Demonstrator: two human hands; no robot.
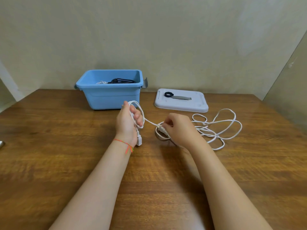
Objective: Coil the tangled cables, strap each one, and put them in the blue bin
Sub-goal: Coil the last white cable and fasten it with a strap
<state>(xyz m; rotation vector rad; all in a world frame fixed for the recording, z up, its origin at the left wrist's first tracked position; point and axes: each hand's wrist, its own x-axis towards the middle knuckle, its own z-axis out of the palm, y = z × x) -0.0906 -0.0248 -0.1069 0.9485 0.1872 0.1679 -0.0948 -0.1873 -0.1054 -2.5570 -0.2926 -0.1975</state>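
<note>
A long white cable (221,128) lies in loose tangled loops on the wooden table to the right of my hands. My left hand (127,125) is closed around a small coil of this cable, and a white plug hangs down below the wrist. My right hand (179,128) pinches the same cable a short way along, with a taut stretch running between the two hands. The blue bin (109,95) stands behind my left hand near the wall. Inside it lie a coiled black cable (121,80) and a white cable (101,82).
The bin's pale grey lid (199,105) lies flat at the back right, with a black strap roll (169,94) and a grey strip on it. A metal object (1,144) pokes in at the left edge. Walls close off the back and right.
</note>
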